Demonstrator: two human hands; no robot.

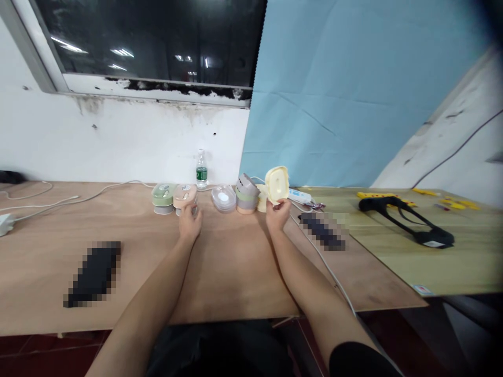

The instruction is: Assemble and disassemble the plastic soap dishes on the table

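Observation:
A small pink lidded container (185, 193) stands beside a green one (163, 196) at the back of the table. My left hand (190, 222) has its fingers curled against the front of the pink container and covers part of it. My right hand (278, 214) grips a cream-yellow lid (277, 185) by its lower edge and holds it tilted up, its recessed face towards me. Behind that hand sits a cream-coloured piece (261, 199), partly hidden. To its left is a stack of grey, green and peach rings or tubs (247, 195), the top one tilted, and stacked clear plastic lids (223, 199).
A water bottle (201, 170) stands against the wall. Two blurred-out dark objects (96, 272) lie on the table. White cables cross the surface near a white power strip (301, 196). A black strap-like frame (408, 222) and yellow pieces (458, 203) are at right.

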